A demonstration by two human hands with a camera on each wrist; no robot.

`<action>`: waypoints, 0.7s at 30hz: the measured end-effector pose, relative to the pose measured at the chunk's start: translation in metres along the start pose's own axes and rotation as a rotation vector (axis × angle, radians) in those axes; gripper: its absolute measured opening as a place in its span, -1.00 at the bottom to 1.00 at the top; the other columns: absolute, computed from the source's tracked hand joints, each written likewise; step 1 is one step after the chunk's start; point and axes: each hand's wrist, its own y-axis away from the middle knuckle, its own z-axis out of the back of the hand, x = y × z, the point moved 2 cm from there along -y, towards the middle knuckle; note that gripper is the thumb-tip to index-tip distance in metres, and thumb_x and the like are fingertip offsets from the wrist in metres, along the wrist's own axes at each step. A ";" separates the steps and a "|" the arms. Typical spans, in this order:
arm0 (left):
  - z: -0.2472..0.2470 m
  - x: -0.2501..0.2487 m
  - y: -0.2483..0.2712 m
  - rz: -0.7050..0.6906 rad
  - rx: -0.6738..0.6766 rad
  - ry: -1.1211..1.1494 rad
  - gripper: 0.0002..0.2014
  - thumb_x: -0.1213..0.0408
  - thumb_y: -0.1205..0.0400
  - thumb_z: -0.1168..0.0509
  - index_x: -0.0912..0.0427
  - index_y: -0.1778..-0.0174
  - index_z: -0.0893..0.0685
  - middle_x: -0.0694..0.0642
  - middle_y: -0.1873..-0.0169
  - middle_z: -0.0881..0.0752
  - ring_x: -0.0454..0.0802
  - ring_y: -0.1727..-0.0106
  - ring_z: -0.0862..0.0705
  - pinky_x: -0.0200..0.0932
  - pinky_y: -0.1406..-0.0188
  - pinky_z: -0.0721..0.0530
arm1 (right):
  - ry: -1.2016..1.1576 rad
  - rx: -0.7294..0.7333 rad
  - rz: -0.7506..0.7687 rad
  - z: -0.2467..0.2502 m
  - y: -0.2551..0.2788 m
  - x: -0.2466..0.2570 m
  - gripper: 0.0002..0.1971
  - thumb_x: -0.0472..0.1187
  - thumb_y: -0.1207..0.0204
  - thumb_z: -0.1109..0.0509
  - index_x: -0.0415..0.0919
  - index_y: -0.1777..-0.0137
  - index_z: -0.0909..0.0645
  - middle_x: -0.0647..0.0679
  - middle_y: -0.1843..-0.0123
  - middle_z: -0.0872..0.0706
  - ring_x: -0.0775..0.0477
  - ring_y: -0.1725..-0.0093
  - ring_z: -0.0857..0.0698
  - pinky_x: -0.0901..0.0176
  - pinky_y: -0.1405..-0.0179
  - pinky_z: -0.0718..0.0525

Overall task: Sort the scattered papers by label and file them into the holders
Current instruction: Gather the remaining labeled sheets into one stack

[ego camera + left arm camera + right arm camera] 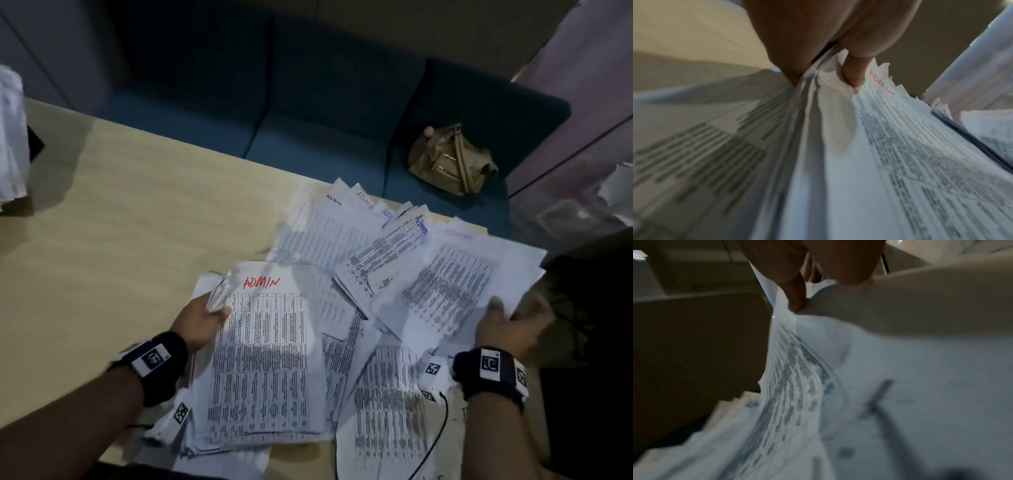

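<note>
Printed sheets marked ADMIN lie scattered over the right half of a light wooden table. My left hand grips the left edge of a thick stack topped by a sheet with ADMIN in red; in the left wrist view the thumb presses on top of that stack. My right hand pinches the near right edge of another printed sheet, which the right wrist view shows lifted and curling. No holders are in view.
A blue sofa runs behind the table, with a tan handbag on its right seat. White paper stands at the far left edge. A black cable crosses the papers near my right wrist.
</note>
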 end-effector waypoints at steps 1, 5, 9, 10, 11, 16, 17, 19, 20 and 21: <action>0.001 -0.002 0.000 0.001 -0.003 0.032 -0.76 0.18 -0.70 -0.23 0.10 -0.27 -0.59 0.10 -0.01 -0.71 0.10 -0.04 -0.66 -0.04 0.00 -0.53 | -0.081 0.013 0.077 0.006 0.001 0.006 -0.53 -0.35 -0.51 -0.42 -0.36 -0.41 -0.43 -0.32 -0.28 -0.63 0.05 -0.16 -0.63 0.50 -0.19 -0.46; 0.010 -0.005 -0.002 -0.014 -0.025 0.102 -0.95 0.20 -0.70 -0.23 -0.03 0.04 -0.59 0.14 0.06 -0.67 0.14 0.01 -0.63 -0.19 0.24 -0.48 | -0.246 0.080 0.220 0.019 0.010 0.028 -0.84 -0.27 -0.54 -0.36 0.00 0.17 -0.48 0.26 0.43 -0.57 0.39 0.45 -0.48 0.49 0.31 -0.47; 0.013 -0.007 0.001 -0.025 -0.012 0.112 -0.92 0.17 -0.71 -0.21 0.05 -0.02 -0.57 0.19 0.08 -0.66 0.09 0.11 -0.61 -0.21 0.29 -0.50 | -0.382 0.230 0.284 0.023 0.050 0.051 -0.88 -0.26 -0.64 -0.28 -0.03 0.10 -0.50 0.29 0.50 -0.59 0.32 0.47 -0.47 0.45 0.41 -0.43; 0.013 -0.007 0.002 -0.027 -0.008 0.115 -0.89 0.18 -0.71 -0.21 0.10 -0.03 -0.58 0.21 0.11 -0.65 0.10 0.15 -0.60 -0.19 0.29 -0.53 | -0.344 0.294 0.292 0.016 0.063 0.049 -0.93 -0.29 -0.65 -0.27 -0.12 0.05 -0.52 0.27 0.45 -0.63 0.39 0.46 -0.51 0.53 0.40 -0.42; 0.014 -0.008 0.003 -0.029 -0.003 0.106 -0.86 0.18 -0.70 -0.21 0.16 -0.04 -0.59 0.24 0.15 -0.64 0.09 0.20 -0.59 -0.15 0.30 -0.55 | -0.317 0.365 0.267 0.008 0.075 0.044 -0.97 -0.30 -0.65 -0.27 -0.19 0.00 -0.53 0.19 0.39 -0.66 0.42 0.44 -0.53 0.53 0.35 -0.44; 0.015 -0.016 0.010 -0.059 -0.015 0.129 -0.90 0.19 -0.69 -0.24 0.11 0.03 -0.62 0.15 0.14 -0.68 0.08 0.14 -0.62 -0.08 0.09 -0.54 | -0.316 0.590 0.016 -0.048 0.149 0.009 -0.86 -0.34 -0.62 -0.31 -0.16 -0.13 -0.55 0.14 0.22 -0.72 0.37 0.31 -0.62 0.32 0.19 -0.56; 0.016 -0.016 0.011 -0.062 -0.020 0.142 -0.91 0.20 -0.69 -0.26 0.10 -0.01 -0.63 0.14 0.10 -0.70 0.09 0.08 -0.63 -0.07 0.01 -0.52 | -0.305 0.609 -0.019 -0.054 0.163 0.007 -0.81 -0.31 -0.62 -0.32 -0.17 -0.21 -0.53 0.12 0.11 -0.70 0.35 0.21 -0.61 0.39 0.13 -0.54; 0.020 -0.016 0.012 -0.081 -0.034 0.124 -0.88 0.22 -0.68 -0.27 0.15 -0.05 -0.65 0.15 0.09 -0.70 0.11 0.06 -0.64 -0.10 0.03 -0.49 | -0.310 0.642 -0.066 -0.063 0.183 0.015 -0.76 -0.23 -0.61 -0.35 -0.24 -0.24 -0.52 -0.05 -0.05 -0.66 0.21 0.10 -0.59 0.41 0.09 -0.52; 0.022 -0.016 0.012 -0.089 -0.043 0.111 -0.85 0.23 -0.68 -0.27 0.18 -0.09 -0.65 0.17 0.08 -0.70 0.11 0.05 -0.63 -0.10 0.03 -0.49 | -0.306 0.665 -0.028 -0.065 0.186 0.021 -0.75 -0.17 -0.57 -0.37 -0.25 -0.18 -0.53 -0.10 -0.02 -0.68 0.16 0.13 -0.60 0.35 0.12 -0.54; 0.025 -0.016 0.013 -0.094 -0.054 0.106 -0.83 0.24 -0.69 -0.25 0.18 -0.13 -0.65 0.19 0.04 -0.70 0.11 0.03 -0.63 -0.10 0.03 -0.49 | -0.276 0.697 0.069 -0.064 0.189 0.032 -0.75 -0.10 -0.52 -0.36 -0.22 -0.11 -0.56 -0.08 0.05 -0.70 0.14 0.17 -0.61 0.29 0.16 -0.54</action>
